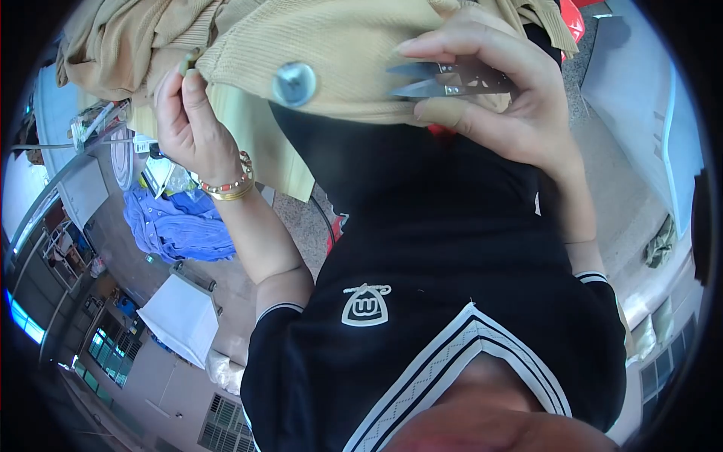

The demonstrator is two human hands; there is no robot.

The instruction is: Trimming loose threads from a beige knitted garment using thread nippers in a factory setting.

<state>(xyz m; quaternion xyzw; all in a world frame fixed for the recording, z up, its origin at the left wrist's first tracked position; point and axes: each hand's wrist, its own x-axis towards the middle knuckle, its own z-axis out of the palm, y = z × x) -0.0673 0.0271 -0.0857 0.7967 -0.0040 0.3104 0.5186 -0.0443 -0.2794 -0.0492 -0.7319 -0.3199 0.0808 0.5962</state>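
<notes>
A beige ribbed-knit garment [354,41] lies across my lap. At its left edge, my left hand [197,132] is closed, thumb and forefinger pinching the knit; a small greenish-brown bit shows at the fingertips. My right hand [527,105] holds a pair of thread snips [452,81] over the garment's right part. Their two blades are apart and point left, with no thread visible between them. A beige wrap covers the right thumb tip. Between my hands, a round, glassy, pale blue spot [294,83] appears over the knit; I cannot tell what it is.
More beige knitwear [135,49] is heaped at the far left. Below it, a blue garment [177,222] lies beside my left forearm. A white panel-like box [181,316] stands lower left. On the right is a large translucent bin [640,98], with a dark green cloth [660,242] on the floor.
</notes>
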